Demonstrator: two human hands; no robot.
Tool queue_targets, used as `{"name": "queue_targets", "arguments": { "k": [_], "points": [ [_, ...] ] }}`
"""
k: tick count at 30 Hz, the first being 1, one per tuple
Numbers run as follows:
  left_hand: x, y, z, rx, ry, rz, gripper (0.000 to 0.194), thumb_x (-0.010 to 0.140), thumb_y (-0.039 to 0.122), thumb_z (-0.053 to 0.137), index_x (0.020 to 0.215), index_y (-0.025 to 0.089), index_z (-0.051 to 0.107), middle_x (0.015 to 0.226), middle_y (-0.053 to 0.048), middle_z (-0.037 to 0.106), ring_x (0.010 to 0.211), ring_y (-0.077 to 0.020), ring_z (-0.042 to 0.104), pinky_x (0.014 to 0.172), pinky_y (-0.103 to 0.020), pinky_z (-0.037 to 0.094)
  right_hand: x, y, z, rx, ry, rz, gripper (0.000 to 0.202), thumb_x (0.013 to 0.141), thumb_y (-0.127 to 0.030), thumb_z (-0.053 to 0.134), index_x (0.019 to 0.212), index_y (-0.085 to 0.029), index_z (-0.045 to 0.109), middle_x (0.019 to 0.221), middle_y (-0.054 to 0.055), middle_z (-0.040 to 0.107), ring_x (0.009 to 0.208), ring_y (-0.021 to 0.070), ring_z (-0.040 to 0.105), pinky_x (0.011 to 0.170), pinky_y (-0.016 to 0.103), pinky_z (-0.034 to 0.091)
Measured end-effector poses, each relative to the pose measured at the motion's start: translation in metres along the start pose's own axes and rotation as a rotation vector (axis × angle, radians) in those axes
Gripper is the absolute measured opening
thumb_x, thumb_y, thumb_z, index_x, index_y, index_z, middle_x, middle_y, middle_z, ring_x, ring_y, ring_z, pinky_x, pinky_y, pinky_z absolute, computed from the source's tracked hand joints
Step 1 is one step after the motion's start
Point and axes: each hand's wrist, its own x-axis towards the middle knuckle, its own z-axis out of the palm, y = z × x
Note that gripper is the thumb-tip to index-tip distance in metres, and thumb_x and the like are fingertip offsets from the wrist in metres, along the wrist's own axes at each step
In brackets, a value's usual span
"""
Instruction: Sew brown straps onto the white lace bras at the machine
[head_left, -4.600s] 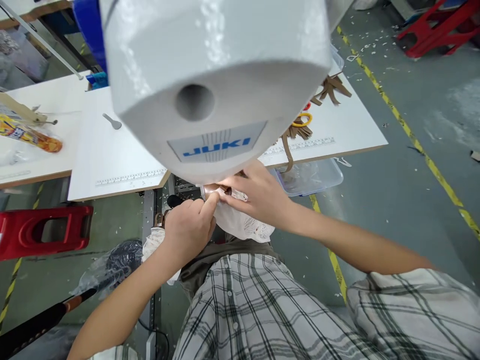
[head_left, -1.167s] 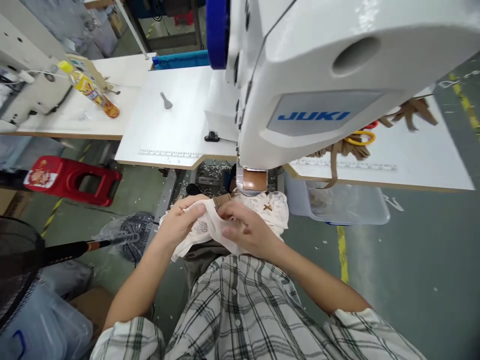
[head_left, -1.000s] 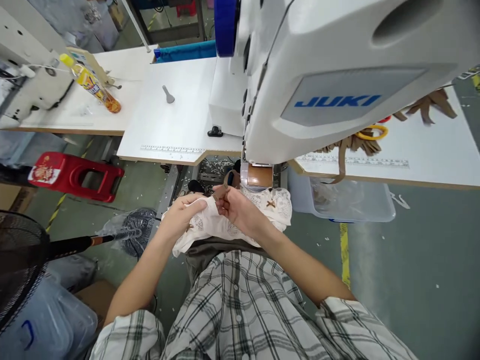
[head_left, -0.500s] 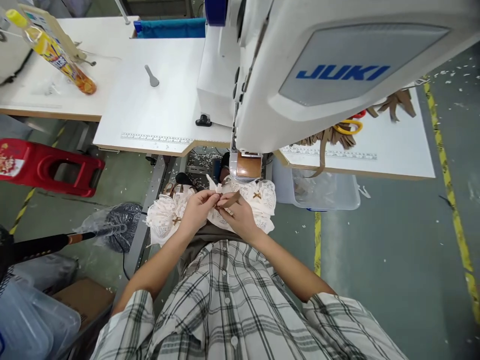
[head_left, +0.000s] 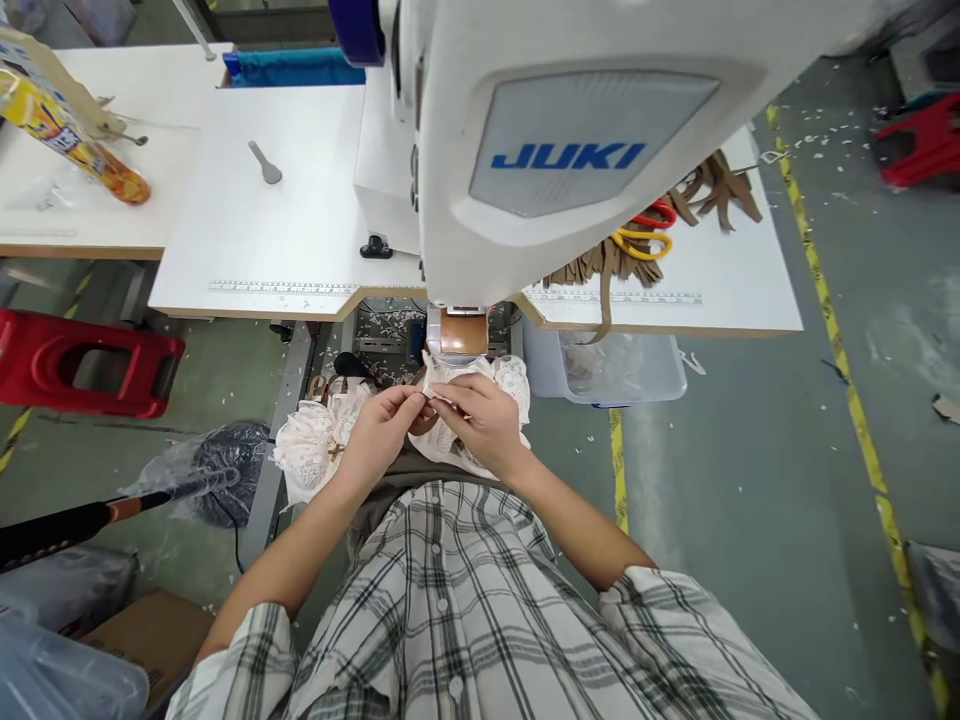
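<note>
White lace garments with small brown bows lie over the lap: one lace piece (head_left: 306, 440) on the left, another (head_left: 513, 385) on the right. Between them my left hand (head_left: 382, 430) and my right hand (head_left: 484, 422) meet, fingertips pinched together on the edge of the white fabric. A bit of brown strap shows just below the fingertips. Just beyond the hands is the sewing machine's metal plate with a brown panel (head_left: 463, 335). The fingers hide the exact spot they pinch.
The white JUKI machine head (head_left: 577, 140) hangs over the middle. Brown strips (head_left: 600, 265) and yellow-handled scissors (head_left: 641, 244) lie on the right tabletop (head_left: 720, 290). Below it is a clear bin (head_left: 637, 370); a red stool (head_left: 90, 365) stands left.
The camera view has shifted right. My right hand has turned more palm-down, its fingers closer to the left fingertips, and the brown strap end that stuck up from it is now mostly hidden.
</note>
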Motion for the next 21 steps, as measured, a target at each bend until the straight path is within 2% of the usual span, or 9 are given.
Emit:
{"name": "queue_targets", "arguments": {
  "k": [4, 7, 9, 12, 13, 14, 16, 18, 21],
  "points": [
    [0.01, 0.002, 0.007, 0.196, 0.023, 0.048, 0.037, 0.085, 0.052, 0.063, 0.081, 0.015, 0.065, 0.069, 0.001, 0.059, 0.064, -0.0106, 0.051, 0.059, -0.021, 0.043, -0.009, 0.007, 0.002, -0.004, -0.008, -0.085, 0.027, 0.097, -0.037, 0.051, 0.096, -0.028, 0.076, 0.093, 0.007, 0.074, 0.089, 0.0191, 0.068, 0.081, 0.034, 0.054],
    [0.019, 0.002, 0.01, 0.348, 0.026, 0.082, 0.042, 0.086, 0.056, 0.06, 0.071, 0.016, 0.059, 0.059, 0.004, 0.048, 0.056, -0.0094, 0.041, 0.052, -0.021, 0.033, 0.003, 0.028, -0.018, -0.051, -0.127, -0.216, 0.025, 0.097, -0.035, 0.051, 0.099, -0.028, 0.075, 0.098, 0.004, 0.075, 0.093, 0.0176, 0.068, 0.083, 0.031, 0.055],
    [0.023, 0.003, 0.01, 0.409, 0.025, 0.088, 0.044, 0.086, 0.058, 0.058, 0.069, 0.017, 0.056, 0.057, 0.005, 0.044, 0.053, -0.0095, 0.037, 0.05, -0.022, 0.03, 0.028, 0.054, -0.053, -0.171, -0.129, -0.179, 0.028, 0.098, -0.03, 0.047, 0.109, -0.027, 0.072, 0.107, 0.004, 0.074, 0.1, 0.0171, 0.067, 0.088, 0.03, 0.054],
    [0.021, 0.006, 0.009, 0.523, 0.031, 0.152, 0.047, 0.083, 0.063, 0.057, 0.066, 0.019, 0.056, 0.055, 0.004, 0.045, 0.052, -0.0114, 0.039, 0.05, -0.023, 0.03, 0.09, 0.101, -0.132, -0.581, 0.043, 0.146, 0.05, 0.096, -0.009, 0.031, 0.138, -0.02, 0.054, 0.137, 0.009, 0.06, 0.127, 0.019, 0.053, 0.11, 0.037, 0.043],
    [0.018, 0.007, 0.01, 0.549, 0.018, 0.167, 0.049, 0.082, 0.065, 0.057, 0.063, 0.019, 0.056, 0.054, 0.003, 0.045, 0.052, -0.0123, 0.041, 0.051, -0.024, 0.031, 0.114, 0.114, -0.16, -0.643, 0.059, 0.19, 0.055, 0.093, -0.004, 0.03, 0.145, -0.014, 0.047, 0.144, 0.014, 0.054, 0.135, 0.0225, 0.046, 0.114, 0.043, 0.037],
    [0.016, 0.009, 0.011, 0.561, 0.0, 0.169, 0.051, 0.081, 0.067, 0.057, 0.061, 0.02, 0.055, 0.053, 0.002, 0.046, 0.051, -0.0131, 0.041, 0.051, -0.024, 0.032, 0.137, 0.125, -0.187, -0.681, 0.057, 0.205, 0.055, 0.092, -0.003, 0.032, 0.146, -0.009, 0.044, 0.145, 0.018, 0.051, 0.137, 0.0254, 0.044, 0.114, 0.045, 0.036],
    [0.012, 0.01, 0.013, 0.551, -0.033, 0.133, 0.054, 0.078, 0.07, 0.057, 0.057, 0.021, 0.054, 0.051, 0.002, 0.045, 0.049, -0.014, 0.042, 0.05, -0.025, 0.032, 0.174, 0.137, -0.231, -0.735, -0.023, 0.221, 0.047, 0.092, -0.007, 0.045, 0.138, -0.006, 0.052, 0.134, 0.021, 0.058, 0.127, 0.0288, 0.052, 0.107, 0.046, 0.044],
    [0.01, 0.011, 0.015, 0.5, -0.032, 0.073, 0.055, 0.077, 0.073, 0.057, 0.057, 0.021, 0.054, 0.049, 0.004, 0.042, 0.046, -0.013, 0.038, 0.048, -0.025, 0.03, 0.196, 0.141, -0.259, -0.78, -0.133, 0.222, 0.036, 0.092, -0.018, 0.059, 0.128, -0.01, 0.059, 0.123, 0.016, 0.064, 0.113, 0.026, 0.061, 0.097, 0.044, 0.052],
    [0.009, 0.009, 0.016, 0.394, -0.003, 0.027, 0.054, 0.074, 0.074, 0.06, 0.062, 0.021, 0.057, 0.049, 0.005, 0.042, 0.045, -0.0121, 0.037, 0.047, -0.025, 0.03, 0.202, 0.141, -0.272, -0.841, -0.248, 0.217, 0.035, 0.095, -0.036, 0.061, 0.123, -0.016, 0.059, 0.122, 0.009, 0.063, 0.105, 0.0208, 0.064, 0.09, 0.043, 0.056]
  ]
}}
